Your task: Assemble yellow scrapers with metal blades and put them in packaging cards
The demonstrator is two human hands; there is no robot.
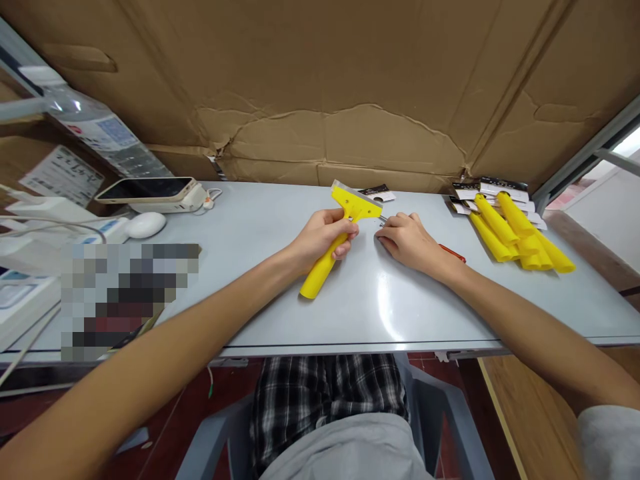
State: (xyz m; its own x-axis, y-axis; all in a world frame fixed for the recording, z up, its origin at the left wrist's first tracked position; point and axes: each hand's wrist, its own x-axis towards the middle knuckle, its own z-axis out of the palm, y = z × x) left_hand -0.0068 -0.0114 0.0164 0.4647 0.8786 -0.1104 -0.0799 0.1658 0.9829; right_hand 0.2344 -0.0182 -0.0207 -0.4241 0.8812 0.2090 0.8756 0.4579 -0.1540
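My left hand [330, 237] is wrapped round the neck of a yellow scraper [320, 275]. The scraper tilts with its wide head up and its handle end down toward the table; a metal blade edge runs along the top. My right hand [404, 237] rests on the tabletop just right of the scraper head, fingers bent together. Tiny dark pieces, perhaps screws, lie by its fingertips, and what the fingers pinch is hidden. A red screwdriver-like handle [453, 253] shows from under the right wrist, and a thin metal shaft pokes out near the fingers.
Several yellow scrapers [520, 233] with black-and-white cards lie at the right. Another card [379, 193] sits behind the held scraper. At left are a phone [147, 190], a white mouse [145, 225], a plastic bottle [107, 130] and cables. Cardboard [325, 80] walls the back.
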